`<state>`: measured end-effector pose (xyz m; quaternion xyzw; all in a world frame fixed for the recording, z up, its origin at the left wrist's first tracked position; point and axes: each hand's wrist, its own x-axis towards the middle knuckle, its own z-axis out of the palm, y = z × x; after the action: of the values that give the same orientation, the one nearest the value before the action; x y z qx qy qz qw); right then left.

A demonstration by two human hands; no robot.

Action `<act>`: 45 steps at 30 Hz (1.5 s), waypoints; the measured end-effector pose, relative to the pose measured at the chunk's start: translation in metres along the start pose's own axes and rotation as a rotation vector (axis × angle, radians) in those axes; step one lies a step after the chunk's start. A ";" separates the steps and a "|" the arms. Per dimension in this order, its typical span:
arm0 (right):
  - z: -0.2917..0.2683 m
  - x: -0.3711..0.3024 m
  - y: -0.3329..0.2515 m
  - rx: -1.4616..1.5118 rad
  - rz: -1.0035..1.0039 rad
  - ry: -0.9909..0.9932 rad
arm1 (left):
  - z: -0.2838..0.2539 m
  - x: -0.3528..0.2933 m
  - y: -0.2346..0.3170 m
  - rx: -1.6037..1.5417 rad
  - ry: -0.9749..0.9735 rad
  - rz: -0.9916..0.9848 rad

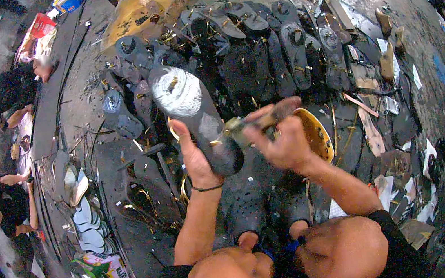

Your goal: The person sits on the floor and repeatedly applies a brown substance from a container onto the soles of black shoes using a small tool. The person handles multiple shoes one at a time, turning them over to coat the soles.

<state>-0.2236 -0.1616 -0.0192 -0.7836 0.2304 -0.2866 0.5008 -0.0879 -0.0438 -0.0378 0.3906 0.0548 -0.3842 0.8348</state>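
My left hand grips a dark sandal sole by its lower left edge, thumb along the side. A whitish patch covers the sole's far end, with a smaller pale patch near its middle. My right hand is closed round a short tool with a reddish-brown end. The tool's other end is smeared by motion against the sole's right side, so its kind is unclear. Just beyond my right hand, partly hidden by it, stands a yellow bowl with dark specks inside.
Several dark soles with gold-coloured strap pieces lie in rows ahead. Behind them is a yellowish slab. Light blue-grey soles are stacked at left, near a printed bag. Two other people sit at far left. Scraps litter the right side.
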 end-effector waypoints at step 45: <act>-0.097 -0.086 0.121 -0.832 -0.040 0.281 | -0.191 -0.092 0.076 1.710 0.574 0.445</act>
<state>-0.3612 -0.2162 -0.1166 -0.8764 0.3766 -0.2829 0.1007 -0.0607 0.1739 -0.0869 0.9548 -0.1187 -0.0136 0.2721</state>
